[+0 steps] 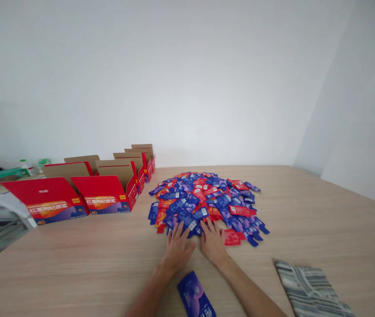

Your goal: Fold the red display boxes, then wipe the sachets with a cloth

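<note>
A wide heap of small blue and red printed sachets lies on the table in front of me. My left hand rests at the near edge of the heap, fingers spread, the tips touching blue sachets. Beside it my right hand lies with its fingers stretched onto the same edge, close to a red sachet. Neither hand grips anything that I can see. One blue sachet lies apart from the heap, between my forearms.
Open red cartons with brown insides stand in rows at the left. A folded striped cloth lies at the near right of the wooden table. Bottles with green caps stand on another surface at the far left. A white wall rises behind.
</note>
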### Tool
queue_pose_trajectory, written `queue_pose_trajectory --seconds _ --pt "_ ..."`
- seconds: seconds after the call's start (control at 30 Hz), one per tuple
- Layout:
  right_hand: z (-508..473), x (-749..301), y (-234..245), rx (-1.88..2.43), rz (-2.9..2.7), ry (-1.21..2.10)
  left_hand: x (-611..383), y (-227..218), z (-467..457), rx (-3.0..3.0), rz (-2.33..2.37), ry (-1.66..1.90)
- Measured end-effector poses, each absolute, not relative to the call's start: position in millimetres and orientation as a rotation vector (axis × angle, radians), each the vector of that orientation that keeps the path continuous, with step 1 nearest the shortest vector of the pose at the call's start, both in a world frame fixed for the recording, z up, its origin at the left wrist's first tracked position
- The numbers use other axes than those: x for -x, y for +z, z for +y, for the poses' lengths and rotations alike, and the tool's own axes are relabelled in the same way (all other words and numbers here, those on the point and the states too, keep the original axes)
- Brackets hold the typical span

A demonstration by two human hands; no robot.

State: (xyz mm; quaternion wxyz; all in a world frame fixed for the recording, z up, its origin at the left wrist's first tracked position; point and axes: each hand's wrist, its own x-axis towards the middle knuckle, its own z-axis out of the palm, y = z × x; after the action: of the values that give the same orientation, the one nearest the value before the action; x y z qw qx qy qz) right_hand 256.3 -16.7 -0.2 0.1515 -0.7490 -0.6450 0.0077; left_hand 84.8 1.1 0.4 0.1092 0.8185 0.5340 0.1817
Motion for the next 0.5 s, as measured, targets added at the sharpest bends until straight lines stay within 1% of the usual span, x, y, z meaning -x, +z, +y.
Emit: queue_pose_trajectory --seconds 0.1,0.27,0.5 --pt "-20.1 -256.8 -4.6 2.126 -1.872 0.015 -82.8 -1.4 -5.4 -2.467 1.494 0.484" --pt "-21.0 -251.6 -6.5 2.140 -1.867 -0.029 -82.8 -7.4 -3.7 -2.511 1.521 0.404" --pt "-19.3 -249.0 -7.9 2.119 -1.891 -0.076 -86.5 -12.1 1.3 -2.459 1.742 0.551"
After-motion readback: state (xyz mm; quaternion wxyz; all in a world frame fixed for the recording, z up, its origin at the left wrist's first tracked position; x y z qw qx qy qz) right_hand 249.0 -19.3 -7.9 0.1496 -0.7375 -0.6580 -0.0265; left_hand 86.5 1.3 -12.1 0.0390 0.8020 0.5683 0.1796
